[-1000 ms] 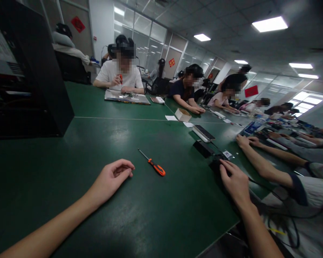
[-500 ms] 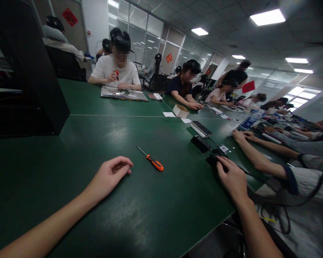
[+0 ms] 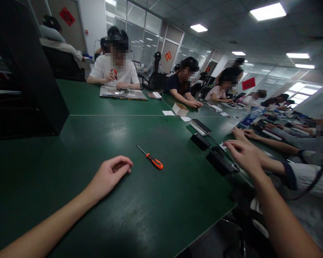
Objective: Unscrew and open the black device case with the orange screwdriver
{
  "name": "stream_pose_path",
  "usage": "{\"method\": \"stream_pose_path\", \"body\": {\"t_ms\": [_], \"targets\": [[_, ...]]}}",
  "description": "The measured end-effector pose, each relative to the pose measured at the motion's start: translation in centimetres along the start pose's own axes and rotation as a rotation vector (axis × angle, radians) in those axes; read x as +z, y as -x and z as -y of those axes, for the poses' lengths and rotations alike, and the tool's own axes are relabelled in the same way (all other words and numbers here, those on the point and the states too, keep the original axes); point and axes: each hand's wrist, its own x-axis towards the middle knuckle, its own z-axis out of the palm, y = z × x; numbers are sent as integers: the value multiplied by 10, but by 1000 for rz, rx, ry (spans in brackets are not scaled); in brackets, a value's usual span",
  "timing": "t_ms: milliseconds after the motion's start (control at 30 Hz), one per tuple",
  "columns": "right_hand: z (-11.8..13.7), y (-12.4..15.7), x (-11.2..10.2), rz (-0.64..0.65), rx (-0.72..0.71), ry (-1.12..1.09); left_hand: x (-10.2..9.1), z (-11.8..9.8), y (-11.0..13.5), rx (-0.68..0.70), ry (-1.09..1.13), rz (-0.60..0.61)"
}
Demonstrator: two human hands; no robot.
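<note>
My left hand [image 3: 111, 175] rests on the green table with its fingers loosely curled, a small gap by the thumb and nothing in it. To its right lies an orange and black screwdriver [image 3: 154, 161], its shaft pointing up and left. My right hand [image 3: 244, 154] is above the right part of the table, fingers extended to the left, with nothing seen in it. Below its fingertips is a black box-shaped object [image 3: 220, 163]. A small white label or packet [image 3: 223, 146] shows beside the fingertips; whether they touch it I cannot tell.
A second black block [image 3: 200, 142] and a white device with a dark top [image 3: 201, 126] sit farther back, near an open cardboard box [image 3: 180, 109]. A large black case [image 3: 43, 89] stands at left. A co-worker's arm [image 3: 266, 161] reaches in from the right.
My right hand has come off the black box-shaped object and moved up and right, so more of that object shows. My left hand and the screwdriver stay in place.
</note>
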Motion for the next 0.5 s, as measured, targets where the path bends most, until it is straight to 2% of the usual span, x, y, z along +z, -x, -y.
{"method": "stream_pose_path", "body": {"t_ms": [100,233,333,500], "targets": [[3,-9,5,99,-55,-53,0,-1,0,-3,0,2],[9,-1,27,229,-121,-75,1,-1,0,-5,14,11],[10,2,32,254,-132,-67,1,-1,0,-6,18,8],[7,2,30,241,-121,-63,1,-3,0,-2,6,-3]]}}
